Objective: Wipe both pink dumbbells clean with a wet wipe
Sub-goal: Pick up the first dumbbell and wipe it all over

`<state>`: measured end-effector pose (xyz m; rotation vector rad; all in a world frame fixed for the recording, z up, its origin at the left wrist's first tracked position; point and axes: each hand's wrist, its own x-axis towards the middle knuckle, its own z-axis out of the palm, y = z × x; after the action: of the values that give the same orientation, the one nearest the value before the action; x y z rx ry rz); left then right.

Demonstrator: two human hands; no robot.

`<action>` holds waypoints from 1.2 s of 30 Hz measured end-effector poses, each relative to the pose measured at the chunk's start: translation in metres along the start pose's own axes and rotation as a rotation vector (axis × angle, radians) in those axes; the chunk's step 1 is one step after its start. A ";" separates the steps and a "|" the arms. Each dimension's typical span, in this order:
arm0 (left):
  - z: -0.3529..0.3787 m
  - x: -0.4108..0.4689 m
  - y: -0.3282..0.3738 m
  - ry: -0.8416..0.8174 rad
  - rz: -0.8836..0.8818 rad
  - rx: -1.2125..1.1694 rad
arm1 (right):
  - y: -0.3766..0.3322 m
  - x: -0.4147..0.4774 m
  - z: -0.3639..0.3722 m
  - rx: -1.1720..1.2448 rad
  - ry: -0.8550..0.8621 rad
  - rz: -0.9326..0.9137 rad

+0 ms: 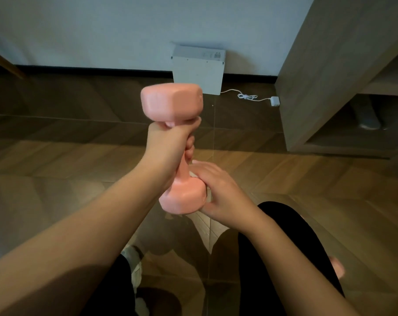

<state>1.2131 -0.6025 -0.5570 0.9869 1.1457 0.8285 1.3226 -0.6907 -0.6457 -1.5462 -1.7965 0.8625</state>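
Centre frame, a pink dumbbell (171, 103) stands nearly upright, the left hand (166, 142) curled round its handle, the right hand (220, 192) pinching a white wet wipe (194, 174) against the lower head, which is best rubbed all round under a firm grip.

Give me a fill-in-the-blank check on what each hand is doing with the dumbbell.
The left hand grips the pink dumbbell between its two ____.
The right hand presses the white wipe against the dumbbell's ____ (upper/lower) head.
The white box stands against the ____.
Missing words: heads; lower; wall.
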 end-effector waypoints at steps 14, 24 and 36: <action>-0.031 0.013 0.009 0.073 -0.065 -0.033 | -0.023 0.001 0.020 -0.111 0.229 -0.128; -0.032 0.019 0.011 0.048 -0.086 -0.131 | -0.026 0.010 0.016 0.003 0.110 -0.001; -0.026 0.013 0.007 -0.265 -0.145 -0.128 | -0.023 -0.005 -0.007 0.002 0.061 -0.103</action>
<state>1.1905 -0.5835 -0.5580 0.8678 0.9134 0.6256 1.3150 -0.6974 -0.6237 -1.4492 -1.8137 0.7603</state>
